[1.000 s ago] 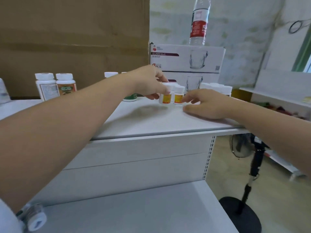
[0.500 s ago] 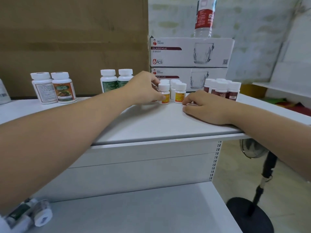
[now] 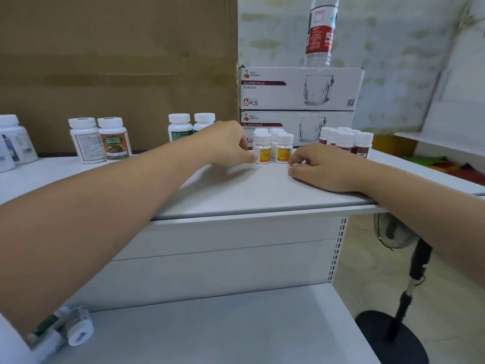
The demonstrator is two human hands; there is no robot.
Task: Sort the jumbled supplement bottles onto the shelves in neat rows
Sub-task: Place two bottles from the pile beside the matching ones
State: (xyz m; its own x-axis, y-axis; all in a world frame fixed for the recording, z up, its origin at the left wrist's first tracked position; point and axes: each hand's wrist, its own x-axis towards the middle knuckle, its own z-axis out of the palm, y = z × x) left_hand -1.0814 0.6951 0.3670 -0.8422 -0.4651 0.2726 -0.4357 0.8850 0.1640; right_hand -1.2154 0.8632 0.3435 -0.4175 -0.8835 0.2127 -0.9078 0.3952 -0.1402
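Note:
Two small white bottles with yellow labels (image 3: pixel 262 151) (image 3: pixel 284 152) stand side by side on the top shelf (image 3: pixel 236 190), with more white bottles right behind them. My left hand (image 3: pixel 230 145) lies just left of the left one, fingers loosely curled, fingertips at its base. My right hand (image 3: pixel 316 167) rests on the shelf just right of the other, fingers loosely curled, holding nothing. Further groups stand along the shelf: green-labelled bottles (image 3: pixel 180 127), brown-labelled bottles (image 3: pixel 101 140), blue-labelled bottles (image 3: pixel 13 141) and dark-red-labelled bottles (image 3: pixel 347 141).
Two stacked glass mug boxes (image 3: pixel 299 88) stand behind the bottles, with a water bottle (image 3: pixel 319 32) on top. Cardboard (image 3: pixel 118 61) backs the shelf. One bottle (image 3: pixel 64 328) lies on its side on the lower shelf (image 3: pixel 210 327). A standing fan (image 3: pixel 393 298) is at the right.
My left hand has let go of the left yellow-labelled bottle and drawn slightly left. My right hand stays by the right bottle. The view has shifted a little.

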